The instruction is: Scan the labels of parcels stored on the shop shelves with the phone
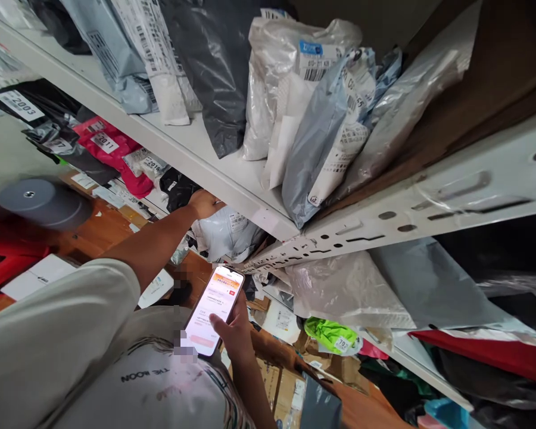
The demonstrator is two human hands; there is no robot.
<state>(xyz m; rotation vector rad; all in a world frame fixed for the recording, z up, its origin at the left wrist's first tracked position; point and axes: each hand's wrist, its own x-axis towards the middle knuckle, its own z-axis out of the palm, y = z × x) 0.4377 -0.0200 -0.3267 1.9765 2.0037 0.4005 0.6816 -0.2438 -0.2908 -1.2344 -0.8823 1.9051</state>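
Note:
My right hand (236, 325) is wrapped round a smartphone (209, 310), with the thumb resting on its lit screen. A page of text with an orange banner at the top shows on the phone. My left hand (205, 204) reaches to the lower shelf, at the upper edge of a pale plastic mailing bag (227, 235) with a barcode label. Its fingers are mostly hidden at the shelf edge, so I cannot tell whether they grip the bag. A black parcel (181, 189) lies just beside this hand.
Bagged parcels, among them a grey one (209, 71), stand on the white upper shelf (214, 170). A perforated metal post (384, 208) runs to the right. Red (105, 143) and green (330, 335) parcels lie on other shelves. A grey round stool (44, 202) and cardboard boxes (288, 396) stand below.

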